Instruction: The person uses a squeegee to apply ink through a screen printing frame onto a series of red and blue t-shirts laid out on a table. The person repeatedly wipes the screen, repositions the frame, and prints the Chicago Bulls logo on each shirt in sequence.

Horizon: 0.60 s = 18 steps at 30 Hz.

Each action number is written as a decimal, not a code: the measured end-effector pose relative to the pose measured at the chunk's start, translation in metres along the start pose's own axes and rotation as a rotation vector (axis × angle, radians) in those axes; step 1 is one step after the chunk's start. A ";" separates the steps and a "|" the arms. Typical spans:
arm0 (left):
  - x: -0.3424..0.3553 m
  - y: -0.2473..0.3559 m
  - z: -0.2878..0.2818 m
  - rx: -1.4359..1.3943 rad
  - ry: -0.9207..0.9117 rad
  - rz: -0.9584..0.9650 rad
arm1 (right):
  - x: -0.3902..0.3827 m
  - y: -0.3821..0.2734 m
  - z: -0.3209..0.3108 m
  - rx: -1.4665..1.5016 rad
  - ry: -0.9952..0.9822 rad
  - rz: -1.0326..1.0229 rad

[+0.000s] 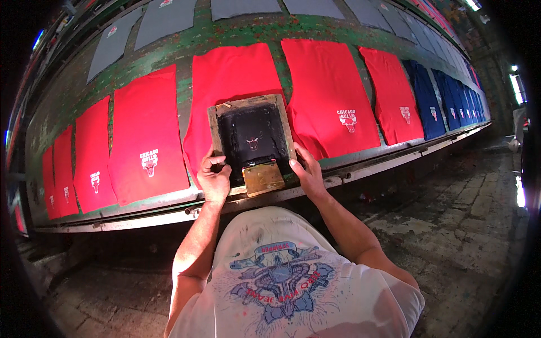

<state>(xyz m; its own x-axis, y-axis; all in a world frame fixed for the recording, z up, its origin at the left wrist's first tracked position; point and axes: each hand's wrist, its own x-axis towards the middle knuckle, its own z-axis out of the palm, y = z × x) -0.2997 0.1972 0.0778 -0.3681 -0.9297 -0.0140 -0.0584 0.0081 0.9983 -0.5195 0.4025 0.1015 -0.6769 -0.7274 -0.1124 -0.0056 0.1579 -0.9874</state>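
Note:
A wooden screen-printing frame [213,127] lies over a red fabric panel [236,70] in front of me. Black ink smears its mesh, and a small bull-head design shows in the middle. A wooden-handled squeegee [264,179] leans inside the frame at the near end. My left hand [214,179] grips the frame's near left corner, fingers curled on the edge. On the opposite side, my right hand [307,172] holds the right edge near the same end, thumb on top. The lower part of the panel is hidden under the frame.
More red panels with white prints lie at left [149,135] and right [329,96]. Farther right are navy panels [425,101]. Grey panels [166,25] line the table's far side. A metal rail [349,176] edges the long green table [191,34]; brick floor [451,219] lies below.

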 end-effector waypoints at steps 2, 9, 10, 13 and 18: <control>-0.004 0.003 0.000 -0.025 -0.003 -0.012 | 0.000 0.001 0.000 -0.034 0.006 -0.012; -0.009 0.004 0.000 0.028 -0.016 0.108 | 0.002 0.008 -0.001 -0.001 0.012 0.005; -0.009 0.003 -0.001 -0.017 -0.019 0.055 | 0.002 0.007 -0.001 -0.005 0.014 0.005; -0.011 -0.001 0.000 -0.083 0.003 -0.005 | 0.001 0.005 -0.001 -0.026 0.015 0.002; -0.012 -0.002 0.002 -0.112 0.030 -0.011 | 0.000 0.001 -0.002 -0.036 0.012 0.012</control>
<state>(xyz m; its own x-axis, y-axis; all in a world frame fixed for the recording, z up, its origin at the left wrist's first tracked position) -0.2966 0.2089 0.0762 -0.3400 -0.9401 -0.0252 0.0426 -0.0421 0.9982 -0.5212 0.4041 0.1011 -0.6859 -0.7172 -0.1231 -0.0231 0.1906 -0.9814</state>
